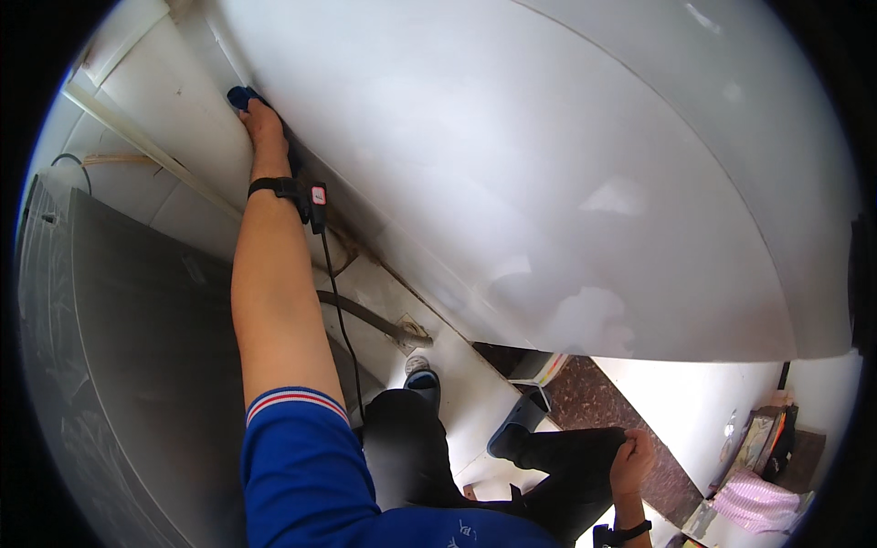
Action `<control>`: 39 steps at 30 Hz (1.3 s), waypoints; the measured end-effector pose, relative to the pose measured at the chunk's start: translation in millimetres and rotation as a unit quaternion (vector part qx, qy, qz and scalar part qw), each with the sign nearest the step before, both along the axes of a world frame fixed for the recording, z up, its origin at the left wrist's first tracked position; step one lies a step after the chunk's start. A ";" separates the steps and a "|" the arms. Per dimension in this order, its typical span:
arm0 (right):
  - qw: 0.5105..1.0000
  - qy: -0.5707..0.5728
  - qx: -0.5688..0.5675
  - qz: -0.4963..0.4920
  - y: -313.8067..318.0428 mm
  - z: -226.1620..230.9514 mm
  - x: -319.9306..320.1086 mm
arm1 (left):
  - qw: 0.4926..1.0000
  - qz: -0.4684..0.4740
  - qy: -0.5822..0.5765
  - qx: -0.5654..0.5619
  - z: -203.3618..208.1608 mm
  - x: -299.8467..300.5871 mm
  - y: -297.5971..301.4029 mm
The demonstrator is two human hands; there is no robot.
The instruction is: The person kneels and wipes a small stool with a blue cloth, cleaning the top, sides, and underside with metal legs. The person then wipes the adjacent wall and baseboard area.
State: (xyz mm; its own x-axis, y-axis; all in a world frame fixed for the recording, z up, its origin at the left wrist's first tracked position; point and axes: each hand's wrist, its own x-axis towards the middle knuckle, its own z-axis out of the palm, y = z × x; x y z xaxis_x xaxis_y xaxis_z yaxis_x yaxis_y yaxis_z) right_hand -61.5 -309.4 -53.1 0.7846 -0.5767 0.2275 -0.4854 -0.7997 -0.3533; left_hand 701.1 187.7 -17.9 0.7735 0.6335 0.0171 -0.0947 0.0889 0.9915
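My left hand (263,123) is stretched far ahead, deep beside a large white panel (512,164). Its fingers close on a dark blue object (243,97), too small and partly covered to name. A black wrist strap with a small device (316,205) sits on that forearm, and a thin black cable hangs from it. Low on the right, my right hand (632,464) is closed against the knee of my black trousers (566,457). What its curled fingers hold, if anything, is hidden.
A dark grey panel (155,301) of an appliance stands along the left. A grey hose (375,318) runs to a floor drain (413,331) near my shoes. Pale tiles line the wall. At lower right are a pink checked cloth (755,500) and a red-brown floor (598,402).
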 end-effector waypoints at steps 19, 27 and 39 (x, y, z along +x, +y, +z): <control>0.999 -0.037 0.014 0.007 1.3 10.4 -43.1 | 0.990 -0.028 -0.061 -0.121 -59.3 -199.7 -145.2; 0.994 -0.108 0.022 0.012 10.4 16.1 -55.3 | 0.993 -0.052 0.024 -0.100 -41.6 -341.7 -233.5; 0.987 -0.162 0.008 0.012 7.0 21.3 -80.8 | 0.973 -0.168 0.110 -0.116 -12.6 -442.0 -275.8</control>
